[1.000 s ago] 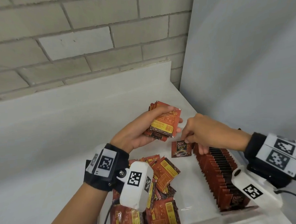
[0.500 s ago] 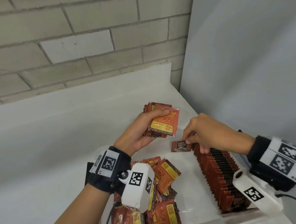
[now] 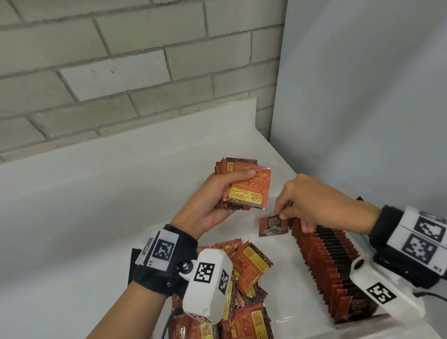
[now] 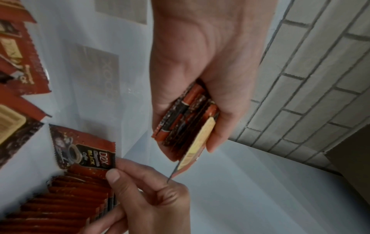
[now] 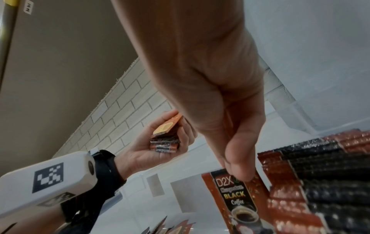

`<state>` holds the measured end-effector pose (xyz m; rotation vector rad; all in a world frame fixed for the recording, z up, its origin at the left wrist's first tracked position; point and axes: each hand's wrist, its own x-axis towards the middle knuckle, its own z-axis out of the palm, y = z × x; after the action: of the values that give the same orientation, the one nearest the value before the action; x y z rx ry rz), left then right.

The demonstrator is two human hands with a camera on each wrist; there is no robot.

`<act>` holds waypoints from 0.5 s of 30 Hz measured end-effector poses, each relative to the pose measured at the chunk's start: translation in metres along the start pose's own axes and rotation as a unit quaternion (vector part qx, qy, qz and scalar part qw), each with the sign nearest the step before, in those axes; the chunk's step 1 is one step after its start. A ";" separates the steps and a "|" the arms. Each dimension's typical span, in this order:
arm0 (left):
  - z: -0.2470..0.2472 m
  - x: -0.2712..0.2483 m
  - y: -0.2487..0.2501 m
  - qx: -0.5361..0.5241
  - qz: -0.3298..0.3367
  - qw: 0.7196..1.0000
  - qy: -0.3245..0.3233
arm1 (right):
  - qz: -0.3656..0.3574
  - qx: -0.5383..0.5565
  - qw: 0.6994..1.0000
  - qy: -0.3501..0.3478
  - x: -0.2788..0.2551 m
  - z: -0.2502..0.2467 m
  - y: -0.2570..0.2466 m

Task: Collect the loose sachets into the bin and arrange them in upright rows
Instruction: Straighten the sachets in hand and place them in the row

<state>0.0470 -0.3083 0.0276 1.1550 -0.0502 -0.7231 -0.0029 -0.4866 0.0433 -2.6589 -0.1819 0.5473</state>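
My left hand (image 3: 218,195) is raised over the white bin (image 3: 282,283) and grips a stack of several red-orange sachets (image 3: 247,191), thumb on top. The stack's edges show in the left wrist view (image 4: 186,126). My right hand (image 3: 284,212) pinches the top corner of a single "D2X Black Coffee" sachet (image 3: 272,226), which stands at the far end of a long upright row of sachets (image 3: 331,267) along the bin's right side. The pinch is plain in the right wrist view (image 5: 238,171), on the sachet (image 5: 236,197).
A loose pile of sachets (image 3: 248,271) lies in the bin's near left, partly behind my left wrist camera. A grey brick wall (image 3: 108,71) stands behind and a pale panel (image 3: 369,109) closes the right side.
My left hand has shifted its stack slightly left and squared it up. The right hand still pinches the single sachet at the row's far end and has barely moved.
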 end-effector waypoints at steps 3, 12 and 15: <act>0.000 0.000 -0.001 -0.004 0.005 1.000 -0.002 | 0.002 0.010 1.000 0.006 0.000 -0.001 0.002; -0.001 0.000 0.000 -0.041 0.020 0.999 -0.016 | 0.037 0.184 0.980 0.061 -0.021 -0.035 0.006; 0.001 -0.002 0.001 -0.046 0.027 0.998 -0.032 | 0.036 0.322 0.945 0.046 -0.034 -0.046 -0.001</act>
<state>0.0457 -0.3080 0.0291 1.0393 -0.0999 -0.7069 -0.0154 -0.5100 0.0942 -2.0481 0.1108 0.4110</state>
